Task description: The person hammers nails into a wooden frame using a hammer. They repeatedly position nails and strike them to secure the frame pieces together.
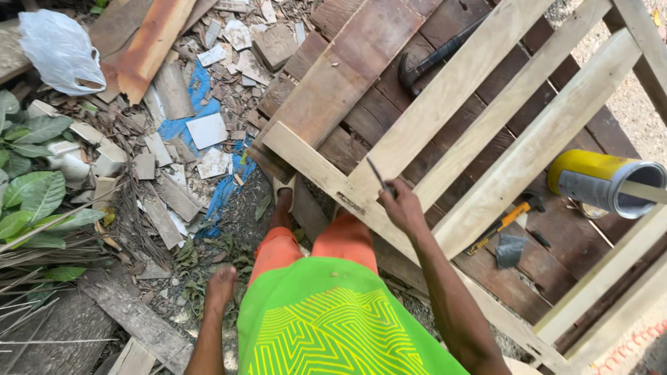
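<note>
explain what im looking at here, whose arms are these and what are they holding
This is one picture from a camera worn on a person's head, looking down at their own body, legs and arms. The right hand pinches a thin dark nail-like pin against a pale wooden slat frame. The left hand hangs low near the ground and seems to hold nothing. The frame lies on a platform of dark planks, where a dark hammer, a yellow-handled hammer and a yellow and grey can on its side also rest. To the left are broken tiles, a white plastic bag and green leaves.
</note>
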